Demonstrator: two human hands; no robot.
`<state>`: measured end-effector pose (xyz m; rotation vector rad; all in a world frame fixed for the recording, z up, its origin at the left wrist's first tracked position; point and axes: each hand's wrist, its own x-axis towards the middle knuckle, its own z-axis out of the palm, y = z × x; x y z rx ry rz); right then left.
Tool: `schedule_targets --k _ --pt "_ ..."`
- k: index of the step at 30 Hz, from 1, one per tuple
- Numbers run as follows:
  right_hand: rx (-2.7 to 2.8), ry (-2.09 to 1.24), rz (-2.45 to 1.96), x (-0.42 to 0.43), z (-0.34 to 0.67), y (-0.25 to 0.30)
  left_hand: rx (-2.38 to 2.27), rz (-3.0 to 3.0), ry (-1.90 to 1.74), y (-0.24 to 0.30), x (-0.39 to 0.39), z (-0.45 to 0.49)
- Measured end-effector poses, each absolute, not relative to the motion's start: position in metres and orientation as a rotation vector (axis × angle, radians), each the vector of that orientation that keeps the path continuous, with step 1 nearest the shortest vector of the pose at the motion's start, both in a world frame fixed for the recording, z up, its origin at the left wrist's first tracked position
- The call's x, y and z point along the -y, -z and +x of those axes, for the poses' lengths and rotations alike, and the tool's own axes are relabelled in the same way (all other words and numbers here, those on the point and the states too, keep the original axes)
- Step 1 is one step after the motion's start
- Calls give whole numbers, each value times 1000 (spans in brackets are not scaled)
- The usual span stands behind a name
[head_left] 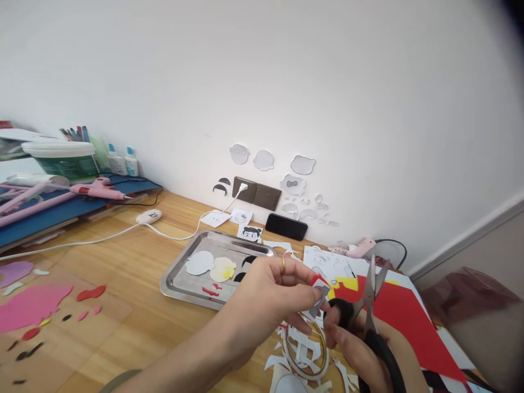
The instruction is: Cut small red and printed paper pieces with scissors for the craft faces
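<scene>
Between the thumb and fingers of my left hand (270,297) is a small grey paper cutout (320,299), with a bit of red paper (320,280) behind it. My right hand (354,352) has its fingers in the black handles of a pair of scissors (370,299). The blades point up and stand slightly apart, away from the cutout. The right fingertips come close to the cutout; whether they touch it I cannot tell. Below the hands are a roll of tape (286,355) and white paper scraps (272,360).
A metal tray (172,278) holds paper shapes. Red sheets (409,322) lie at the right. A phone (286,226) leans by the wall near a socket (244,190). At the left are a pink glue gun (98,188), a tub (61,161) and foam shapes (35,305).
</scene>
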<state>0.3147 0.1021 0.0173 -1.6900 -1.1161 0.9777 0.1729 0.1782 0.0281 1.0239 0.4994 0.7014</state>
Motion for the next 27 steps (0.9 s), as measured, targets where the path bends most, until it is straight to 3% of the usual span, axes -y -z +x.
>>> schedule_targets --k 6,23,27 --pt "881 -791 -1520 -97 312 -8 -524 1046 -598 -27 -177 176" --pt "729 -458 -1591 -97 299 -19 -488 1314 -410 -15 -175 174" --pt "816 -536 -1535 -96 306 -10 -506 1267 -414 -19 -172 177"
